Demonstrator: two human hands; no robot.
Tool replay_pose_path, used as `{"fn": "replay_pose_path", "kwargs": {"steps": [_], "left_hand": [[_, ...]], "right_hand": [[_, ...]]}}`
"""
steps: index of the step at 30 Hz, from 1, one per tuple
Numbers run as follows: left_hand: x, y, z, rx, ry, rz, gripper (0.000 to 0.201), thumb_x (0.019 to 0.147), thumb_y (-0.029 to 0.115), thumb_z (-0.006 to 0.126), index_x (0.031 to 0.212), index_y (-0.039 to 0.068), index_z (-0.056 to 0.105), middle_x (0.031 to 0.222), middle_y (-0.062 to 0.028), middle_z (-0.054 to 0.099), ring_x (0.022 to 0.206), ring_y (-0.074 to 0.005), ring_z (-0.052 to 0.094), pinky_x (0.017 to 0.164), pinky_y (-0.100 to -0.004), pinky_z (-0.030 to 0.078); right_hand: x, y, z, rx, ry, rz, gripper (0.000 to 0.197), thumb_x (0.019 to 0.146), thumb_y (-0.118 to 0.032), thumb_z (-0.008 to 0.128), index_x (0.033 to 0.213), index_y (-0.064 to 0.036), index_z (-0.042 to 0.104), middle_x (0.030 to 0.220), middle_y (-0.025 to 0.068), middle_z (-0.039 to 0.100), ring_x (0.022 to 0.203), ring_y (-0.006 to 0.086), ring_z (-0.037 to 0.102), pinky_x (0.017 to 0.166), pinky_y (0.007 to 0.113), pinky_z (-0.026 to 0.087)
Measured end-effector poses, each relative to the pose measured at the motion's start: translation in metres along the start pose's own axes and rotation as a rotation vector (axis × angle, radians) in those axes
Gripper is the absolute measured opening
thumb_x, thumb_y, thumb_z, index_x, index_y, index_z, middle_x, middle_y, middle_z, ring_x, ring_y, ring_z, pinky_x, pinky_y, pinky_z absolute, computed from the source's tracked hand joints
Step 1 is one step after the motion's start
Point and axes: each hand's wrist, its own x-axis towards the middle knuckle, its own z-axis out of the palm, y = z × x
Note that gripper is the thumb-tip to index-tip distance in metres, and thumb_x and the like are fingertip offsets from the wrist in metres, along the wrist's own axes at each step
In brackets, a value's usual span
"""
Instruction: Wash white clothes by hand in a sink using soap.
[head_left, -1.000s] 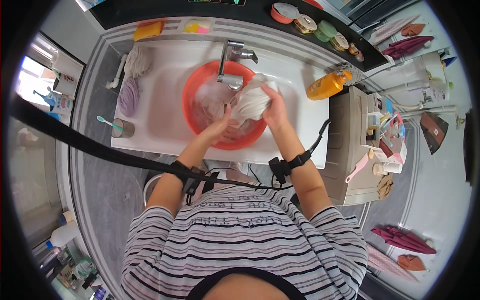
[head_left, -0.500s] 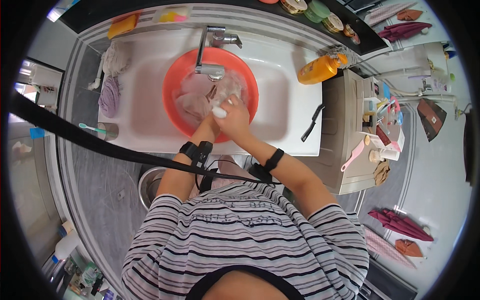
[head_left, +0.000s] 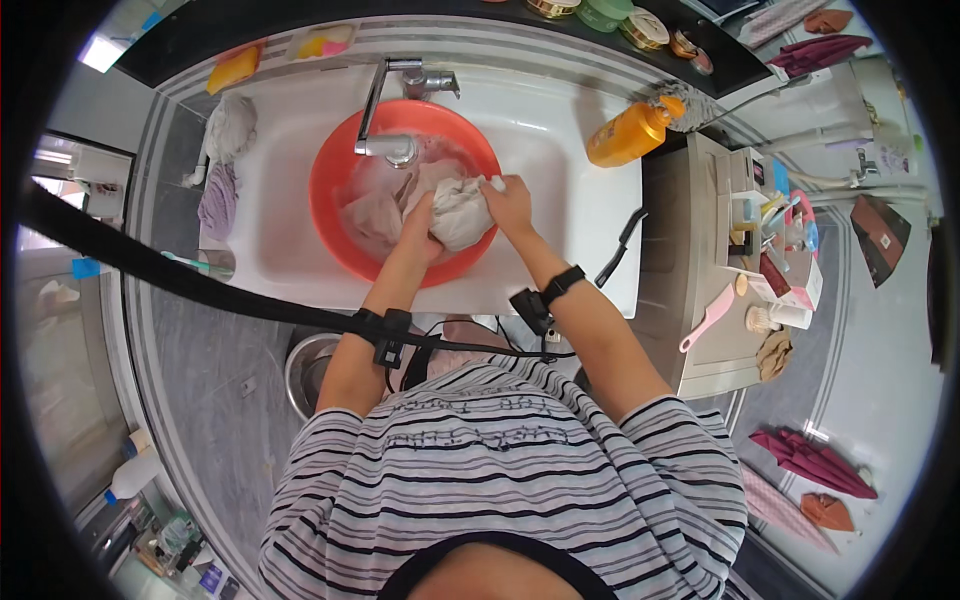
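Note:
A pale wet cloth [head_left: 462, 213] is bunched up between my hands over the near right part of an orange-red basin [head_left: 326, 190]. My left hand [head_left: 424, 222] is closed on the left side of the cloth. At the basin's right rim, my right hand [head_left: 509, 204] pinches the other side; a small white bit shows at its fingertips, too small to name. More pale fabric [head_left: 376, 216] lies in the sudsy water. Above the basin hangs a chrome faucet [head_left: 388, 148], its spout over the water.
The basin stands in a white sink [head_left: 275, 200]. An orange pump bottle [head_left: 632, 135] is at the sink's right end, with a black-handled item [head_left: 622, 245] nearer me. Left are a purple cloth [head_left: 218, 203] and a cup [head_left: 219, 263]. A black strap [head_left: 200, 292] crosses the view.
My hands have come apart, the right one moving right and upward. The cloth is now raised and bunched between them. The whole view has shifted slightly.

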Motion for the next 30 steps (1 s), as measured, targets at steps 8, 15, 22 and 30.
{"fn": "replay_pose_path", "kwargs": {"steps": [8,15,22,30], "left_hand": [[-0.037,0.023,0.026,-0.141,0.018,0.097,0.048,0.084,0.028,0.051,0.124,0.002,0.047,0.126,-0.0152,0.051,0.116,-0.0319,0.049,0.098,-0.0488,0.04],[-0.013,0.012,0.01,-0.208,-0.228,-0.175,0.048,0.083,0.03,0.046,0.121,0.001,0.047,0.127,-0.0168,0.049,0.121,-0.0343,0.043,0.102,-0.052,0.033],[0.012,-0.011,-0.005,-0.068,-0.116,-0.156,0.045,0.086,0.032,0.046,0.121,0.002,0.049,0.123,-0.0135,0.053,0.114,-0.0292,0.051,0.099,-0.0458,0.039],[-0.016,0.002,0.049,-0.194,-0.239,-0.258,0.053,0.09,0.049,0.035,0.124,0.012,0.05,0.125,-0.0085,0.053,0.116,-0.0283,0.05,0.097,-0.047,0.041]], "right_hand": [[-0.008,-0.021,-0.058,0.623,-0.441,0.267,0.037,0.087,-0.034,0.056,0.093,0.0013,0.064,0.08,0.003,0.064,0.073,0.0121,0.058,0.065,0.027,0.044],[-0.004,-0.01,-0.065,0.445,-0.412,0.317,0.041,0.087,-0.035,0.055,0.096,0.0038,0.063,0.087,0.0099,0.067,0.079,0.0185,0.062,0.07,0.033,0.047],[0.002,-0.02,-0.106,0.057,-0.421,0.321,0.049,0.088,-0.046,0.051,0.092,0.0017,0.064,0.09,0.0127,0.065,0.086,0.0202,0.06,0.076,0.031,0.046],[0.061,-0.061,-0.196,-0.337,0.158,-0.077,0.028,0.087,-0.028,0.056,0.085,-0.0016,0.064,0.077,0.0131,0.065,0.072,0.0304,0.063,0.066,0.034,0.048]]}}
